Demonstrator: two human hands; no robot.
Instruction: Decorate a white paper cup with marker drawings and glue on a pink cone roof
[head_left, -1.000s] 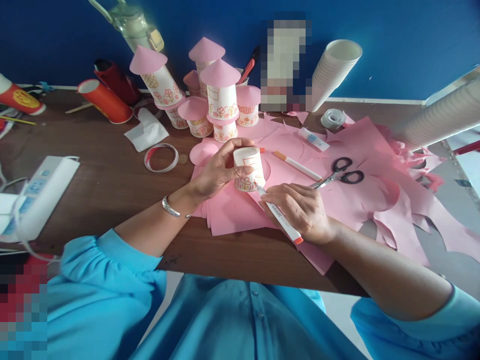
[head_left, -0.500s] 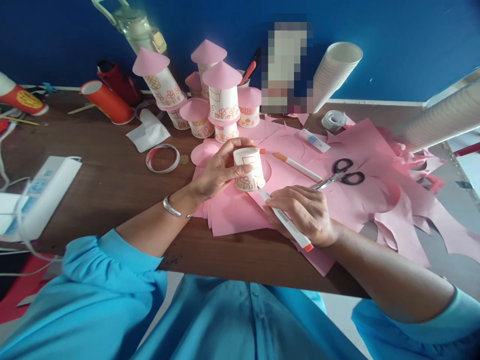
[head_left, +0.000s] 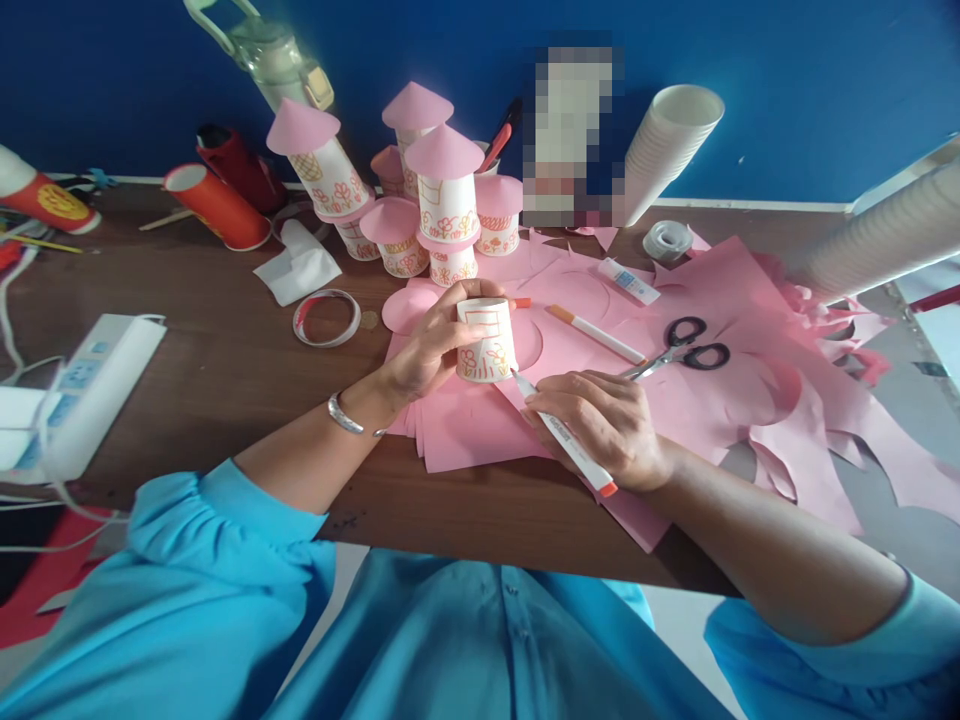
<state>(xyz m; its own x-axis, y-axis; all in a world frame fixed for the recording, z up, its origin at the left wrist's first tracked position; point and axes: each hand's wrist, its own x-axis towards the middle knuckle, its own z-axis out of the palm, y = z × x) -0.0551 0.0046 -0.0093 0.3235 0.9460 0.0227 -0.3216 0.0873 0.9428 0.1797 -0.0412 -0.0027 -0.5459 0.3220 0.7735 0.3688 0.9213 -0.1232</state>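
A white paper cup point(head_left: 486, 345), turned upside down, carries an orange window outline and flowers with grass strokes near its rim. My left hand point(head_left: 431, 345) grips it from the left, thumb across the front and fingers behind. In my right hand point(head_left: 600, 420) is a white marker point(head_left: 562, 440) with an orange end, its tip at the cup's lower right edge. Whether the tip touches the cup I cannot tell. Pink paper sheets point(head_left: 472, 430) lie under both hands. Another marker point(head_left: 596, 335), with an orange-yellow end, rests on the paper behind my right hand.
Decorated cup towers with pink cone roofs point(head_left: 446, 152) stand behind the cup. Scissors point(head_left: 686, 345), a glue tube point(head_left: 628, 282) and clear tape point(head_left: 667, 240) sit right. A tape roll point(head_left: 326, 318), red cup point(head_left: 217, 205) and power strip point(head_left: 90, 390) are left. Stacked cups point(head_left: 675, 150) stand behind.
My left hand has turned the cup, bringing the window outline and more flowers into view, and shifted it slightly left. The marker in my right hand has moved slightly left with it.
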